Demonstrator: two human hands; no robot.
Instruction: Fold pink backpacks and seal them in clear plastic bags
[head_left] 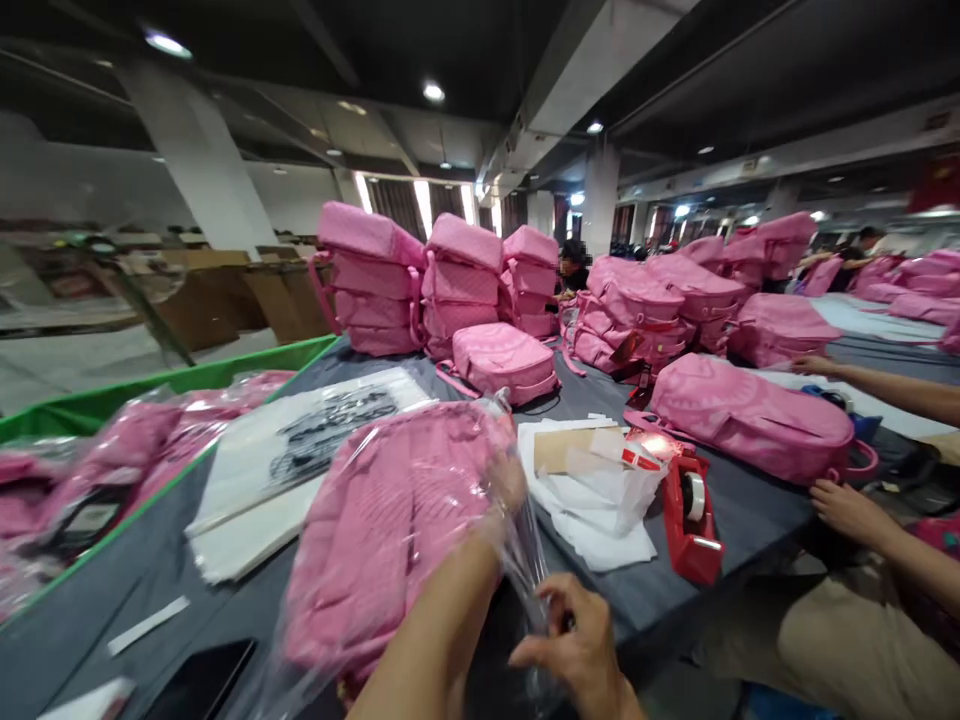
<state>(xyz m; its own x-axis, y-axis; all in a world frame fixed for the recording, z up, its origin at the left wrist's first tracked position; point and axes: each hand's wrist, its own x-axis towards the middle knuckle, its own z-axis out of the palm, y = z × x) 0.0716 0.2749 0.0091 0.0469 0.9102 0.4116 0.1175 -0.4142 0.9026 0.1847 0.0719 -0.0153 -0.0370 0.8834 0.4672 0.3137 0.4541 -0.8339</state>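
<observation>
A pink backpack [390, 510] lies in a clear plastic bag [529, 545] on the table in front of me. My left hand [506, 485] is at the backpack's right side, behind or against the shiny film; its fingers are blurred and hidden. Near the loose edge of the plastic, my right hand [577, 640] has its fingers curved and the thumb held apart from them. A small dark thing shows among its fingers, too small to name. White paper sheets [600, 510] and a red tape dispenser [694, 520] lie to the right.
Pink backpacks [375, 285] stand in stacks at the back. On the left, a green-edged bin [225, 370] holds bagged backpacks. Flat plastic bags [247, 500] and a phone [202, 685] lie nearby. On the right, a co-worker's hand [855, 515] is beside another backpack [750, 415].
</observation>
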